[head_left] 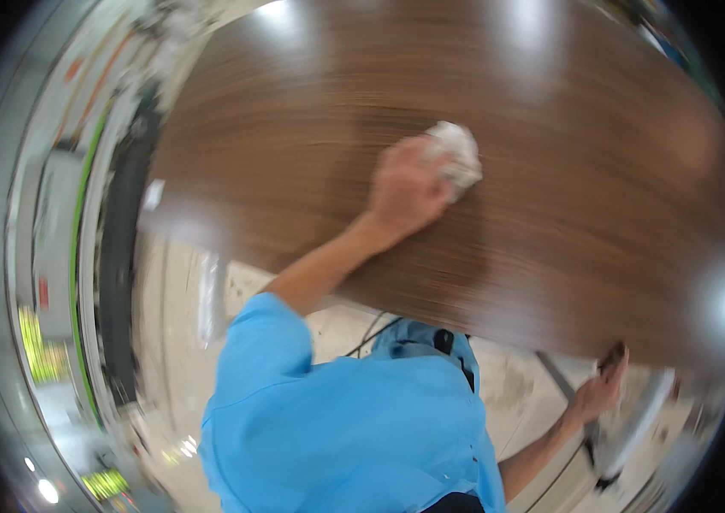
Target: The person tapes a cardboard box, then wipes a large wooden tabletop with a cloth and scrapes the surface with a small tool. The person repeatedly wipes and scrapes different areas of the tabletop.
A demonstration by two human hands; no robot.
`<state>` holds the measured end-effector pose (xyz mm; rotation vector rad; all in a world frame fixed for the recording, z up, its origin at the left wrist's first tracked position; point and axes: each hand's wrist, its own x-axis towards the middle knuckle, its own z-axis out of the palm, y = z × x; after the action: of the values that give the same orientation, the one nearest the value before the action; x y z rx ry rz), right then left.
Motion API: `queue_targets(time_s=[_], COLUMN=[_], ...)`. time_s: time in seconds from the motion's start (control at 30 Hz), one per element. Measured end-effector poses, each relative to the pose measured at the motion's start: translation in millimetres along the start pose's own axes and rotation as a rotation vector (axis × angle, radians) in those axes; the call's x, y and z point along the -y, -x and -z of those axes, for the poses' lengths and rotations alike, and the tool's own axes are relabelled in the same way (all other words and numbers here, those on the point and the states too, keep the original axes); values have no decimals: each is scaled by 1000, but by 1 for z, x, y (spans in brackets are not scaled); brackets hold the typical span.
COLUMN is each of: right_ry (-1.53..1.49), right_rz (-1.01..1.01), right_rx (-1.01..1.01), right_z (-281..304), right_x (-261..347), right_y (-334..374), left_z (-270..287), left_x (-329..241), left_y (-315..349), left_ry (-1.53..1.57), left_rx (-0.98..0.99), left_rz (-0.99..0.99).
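**A:** Trying to read this one. Which step, any guesses?

**B:** Looks like wiping, going by the left hand [409,184] pressed to a white wad [461,162] on the brown wood-grain surface [602,205]. Cloth or crumpled paper, can't tell which. Too much blur.

**A:** And the exact spot for the wad?

**B:** Just above and right of centre in the frame, well in from the near edge. Fingers curled over its left side, so gripping it, not merely resting beside it.

**A:** What about the right hand [597,395]?

**B:** Down at lower right, by the near edge of the surface. Fingers apparently closed around a small dark object [612,357]. Can't make out what kind, sorry. Also can't tell whether touching the edge or just in front of it.

**A:** Anything else worth noting?

**B:** Small white patch [154,195] at the left end of the surface. Blue top [345,427] across the bottom of the frame, pale floor [178,316] showing at lower left. Bright reflections along the top, so probably a smooth, glossy finish.

**A:** Next move, then?

**B:** Judging from this alone: probably calls for light, even pressure, wad flat under the fingers, strokes overlapping along the grain. Maybe worth holding that dark object clear of the finish too. Could scratch if hard. Pure guess on that last bit, though.
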<state>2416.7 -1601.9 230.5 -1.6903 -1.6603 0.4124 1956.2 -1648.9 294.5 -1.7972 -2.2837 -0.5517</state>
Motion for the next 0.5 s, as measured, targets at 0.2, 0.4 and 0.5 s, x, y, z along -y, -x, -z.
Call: queue_targets(time_s=[0.2, 0.4, 0.5], right_ry=[192, 18, -18], right_rz=[228, 373, 175], right_rx=[21, 91, 190], right_z=[-79, -128, -120], right_x=[77, 160, 174], right_y=[107, 193, 200], left_z=[-60, -40, -21], left_x=[56, 76, 98], left_y=[44, 52, 44], left_ry=[194, 214, 170], left_rx=[-200, -230, -110], left_rz=[-68, -185, -217])
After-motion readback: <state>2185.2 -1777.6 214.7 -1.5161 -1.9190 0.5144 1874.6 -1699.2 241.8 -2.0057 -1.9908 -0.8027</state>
